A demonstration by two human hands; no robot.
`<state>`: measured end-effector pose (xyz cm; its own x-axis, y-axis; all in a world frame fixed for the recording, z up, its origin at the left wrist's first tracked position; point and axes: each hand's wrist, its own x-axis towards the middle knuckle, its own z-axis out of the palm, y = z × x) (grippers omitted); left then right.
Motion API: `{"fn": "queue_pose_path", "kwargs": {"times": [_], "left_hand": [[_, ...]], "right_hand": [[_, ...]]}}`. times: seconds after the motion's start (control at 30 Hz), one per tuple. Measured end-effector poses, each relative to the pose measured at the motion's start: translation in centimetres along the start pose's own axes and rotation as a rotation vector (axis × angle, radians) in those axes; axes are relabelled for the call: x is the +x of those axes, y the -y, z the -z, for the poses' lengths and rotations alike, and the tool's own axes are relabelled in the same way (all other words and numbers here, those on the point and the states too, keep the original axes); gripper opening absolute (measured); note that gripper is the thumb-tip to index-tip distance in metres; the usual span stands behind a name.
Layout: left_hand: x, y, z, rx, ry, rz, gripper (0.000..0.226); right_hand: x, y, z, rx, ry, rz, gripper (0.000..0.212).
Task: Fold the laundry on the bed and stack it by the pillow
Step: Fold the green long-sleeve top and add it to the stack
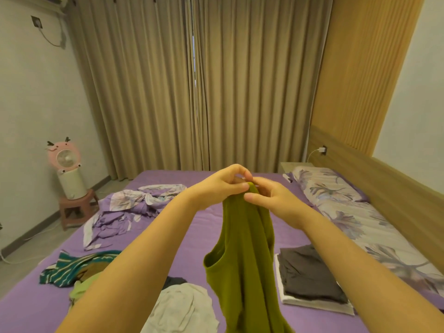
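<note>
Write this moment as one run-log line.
step: lifting | item: olive tank top | left hand: pinches strap | right hand: pinches strap | folded stack: beside pillow

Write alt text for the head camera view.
Both hands, left hand and right hand, pinch the top of an olive-green tank top hanging above a purple bed. Unfolded clothes lie left; a folded stack sits beside the floral pillow.

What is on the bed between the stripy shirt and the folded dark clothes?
In the head view, a crumpled pale grey garment lies between the striped shirt and the folded dark stack, and the green top, held up by both hands, hangs there too.
</note>
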<state>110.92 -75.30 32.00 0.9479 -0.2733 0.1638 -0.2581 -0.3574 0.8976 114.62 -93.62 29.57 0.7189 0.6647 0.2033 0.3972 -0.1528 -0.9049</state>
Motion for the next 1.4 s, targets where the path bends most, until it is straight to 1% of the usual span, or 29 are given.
{"fn": "queue_pose_path", "kwargs": {"times": [0.07, 0.13, 0.2, 0.3, 0.4, 0.5, 0.57, 0.63, 0.7, 0.77, 0.83, 0.9, 0.97, 1.0, 1.07, 1.13, 1.2, 1.27, 1.33, 1.4], "left_hand": [[-0.1, 0.3, -0.1, 0.031, -0.037, 0.020, 0.014], [-0.3, 1.2, 0.0, 0.029, -0.090, 0.047, 0.022], [-0.9, 2.4, 0.2, -0.012, -0.092, 0.099, 0.029], [-2.3, 4.7, 0.3, -0.055, 0.017, 0.207, 0.031], [-4.3, 7.5, 0.4, -0.075, 0.098, 0.304, 0.028], [-6.4, 10.2, 0.9, -0.040, 0.063, 0.360, 0.022], [-7.4, 11.1, 1.2, -0.067, -0.024, 0.403, 0.021], [-7.3, 10.6, 0.9, -0.136, -0.106, 0.391, 0.025], [-6.1, 8.9, 0.4, -0.139, -0.132, 0.299, 0.025], [-4.6, 6.6, -0.4, -0.079, -0.140, 0.220, 0.017], [-3.3, 4.8, -1.0, -0.033, -0.164, 0.180, 0.012], [-2.6, 4.0, -0.8, -0.013, -0.238, 0.162, 0.010], [-2.7, 3.8, -0.2, -0.025, -0.290, 0.164, 0.005], [-3.0, 3.8, 0.2, -0.033, -0.271, 0.178, 0.008], [-4.0, 4.1, 1.0, -0.077, -0.131, 0.217, 0.017], [-5.5, 4.6, 1.5, -0.118, 0.043, 0.251, 0.027], [-7.0, 5.3, 1.7, -0.095, 0.140, 0.248, 0.031], [-8.2, 6.2, 1.6, -0.091, 0.136, 0.235, 0.037], [-8.7, 6.6, 0.9, -0.059, 0.103, 0.213, 0.048], [-8.6, 6.8, -0.6, 0.087, 0.073, 0.185, 0.057]], "right_hand": [[0.3, 0.0, -0.4, -0.135, -0.047, -0.030, 0.026], [0.7, -0.3, -0.3, -0.296, -0.133, -0.038, 0.024], [0.9, -0.4, -0.1, -0.284, -0.191, 0.003, 0.018], [1.3, -0.6, 0.0, -0.055, -0.255, 0.049, 0.010], [1.6, -0.8, 0.4, 0.214, -0.334, 0.061, 0.010], [1.5, -1.3, 1.5, 0.450, -0.435, 0.067, 0.011], [1.3, -1.9, 2.0, 0.482, -0.465, 0.056, 0.011], [1.1, -2.7, 1.4, 0.413, -0.434, 0.020, 0.010], [1.1, -3.4, -0.1, 0.302, -0.351, -0.022, 0.012], [0.9, -3.9, -2.0, 0.209, -0.211, -0.050, 0.010], [0.7, -3.9, -3.3, 0.192, -0.076, -0.089, 0.010], [0.4, -3.8, -3.5, 0.165, -0.028, -0.137, 0.015], [0.1, -3.5, -3.0, 0.059, -0.036, -0.149, 0.017], [0.0, -3.4, -2.7, 0.024, -0.053, -0.143, 0.017], [-0.1, -3.1, -2.3, 0.034, -0.103, -0.126, 0.017], [0.0, -2.8, -2.1, 0.115, -0.172, -0.119, 0.018], [0.1, -2.6, -1.8, 0.268, -0.265, -0.137, 0.020], [0.3, -2.5, -1.5, 0.454, -0.325, -0.155, 0.025], [0.3, -2.5, -1.6, 0.554, -0.323, -0.177, 0.029], [0.3, -2.5, -2.1, 0.591, -0.290, -0.194, 0.028]]}}
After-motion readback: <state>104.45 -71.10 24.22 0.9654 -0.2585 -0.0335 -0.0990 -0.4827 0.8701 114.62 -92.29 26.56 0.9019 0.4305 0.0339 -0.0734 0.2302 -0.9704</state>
